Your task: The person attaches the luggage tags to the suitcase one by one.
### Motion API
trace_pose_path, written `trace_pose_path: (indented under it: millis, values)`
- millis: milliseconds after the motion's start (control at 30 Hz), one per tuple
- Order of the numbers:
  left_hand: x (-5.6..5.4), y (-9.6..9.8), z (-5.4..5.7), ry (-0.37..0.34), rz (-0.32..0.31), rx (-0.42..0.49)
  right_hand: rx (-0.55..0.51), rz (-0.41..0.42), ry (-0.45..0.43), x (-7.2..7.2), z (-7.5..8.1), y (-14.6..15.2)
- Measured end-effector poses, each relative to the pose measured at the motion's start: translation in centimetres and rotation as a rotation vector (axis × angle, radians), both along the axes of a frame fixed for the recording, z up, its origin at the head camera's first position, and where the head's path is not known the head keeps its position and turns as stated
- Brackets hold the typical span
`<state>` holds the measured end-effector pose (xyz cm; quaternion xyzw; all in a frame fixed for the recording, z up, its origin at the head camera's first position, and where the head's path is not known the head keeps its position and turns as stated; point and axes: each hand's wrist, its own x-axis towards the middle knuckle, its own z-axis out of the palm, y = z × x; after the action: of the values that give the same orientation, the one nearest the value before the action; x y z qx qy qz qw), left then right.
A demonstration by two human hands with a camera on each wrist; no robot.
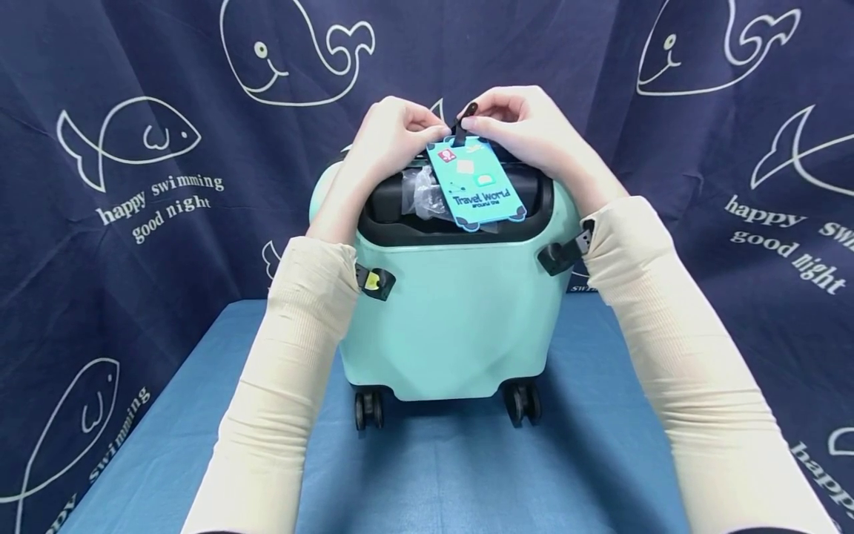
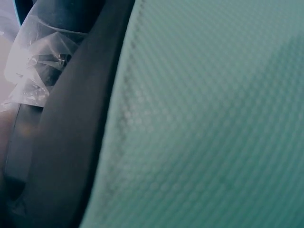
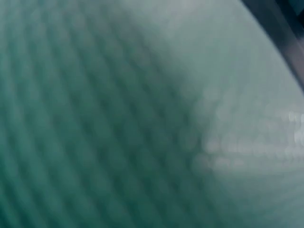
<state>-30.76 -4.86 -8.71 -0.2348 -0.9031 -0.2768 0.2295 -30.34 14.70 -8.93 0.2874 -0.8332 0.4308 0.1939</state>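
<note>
While right hand pinches strap | flat tag hangs — textured mint suitcase

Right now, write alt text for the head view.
A left hand and right hand pinch the strap of a blue "Travel World" tag at the top of a mint suitcase. It stands on blue cloth before a navy curtain printed with whales and fish.
</note>
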Motion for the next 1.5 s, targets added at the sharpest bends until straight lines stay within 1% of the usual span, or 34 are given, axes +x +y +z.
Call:
trace_pose_path:
  millis: [133, 267, 500, 667, 900, 1200, 1333, 1500]
  values:
    - [-0.06, 0.04, 0.02, 0.012, -0.003, -0.007, 0.022, -0.016, 0.035, 0.01, 0.00, 0.00]
    - [-0.14, 0.02, 0.01, 0.000, -0.011, -0.003, 0.032, -0.044, 0.063, 0.16, 0.00, -0.06]
    - [-0.12, -0.13, 0.13, -0.055, -0.031, 0.021, -0.005, -0.036, 0.006, 0.12, 0.06, -0.01]
    - [-0.19, -0.12, 0.09, -0.049, -0.040, 0.036, -0.010, -0.049, -0.015, 0.14, 0.17, -0.12]
    - [-0.19, -0.19, 0.03, -0.001, -0.027, 0.012, 0.072, -0.082, 0.021, 0.28, 0.29, -0.34]
    - [-0.07, -0.21, -0.07, 0.006, -0.023, 0.007, 0.165, -0.093, 0.102, 0.29, 0.27, -0.54]
    - [-0.07, -0.19, -0.01, -0.027, -0.035, 0.022, 0.175, -0.100, 0.116, 0.31, 0.27, -0.47]
    - [0.03, -0.22, 0.15, -0.118, -0.053, 0.052, 0.159, -0.087, 0.135, 0.31, 0.18, -0.44]
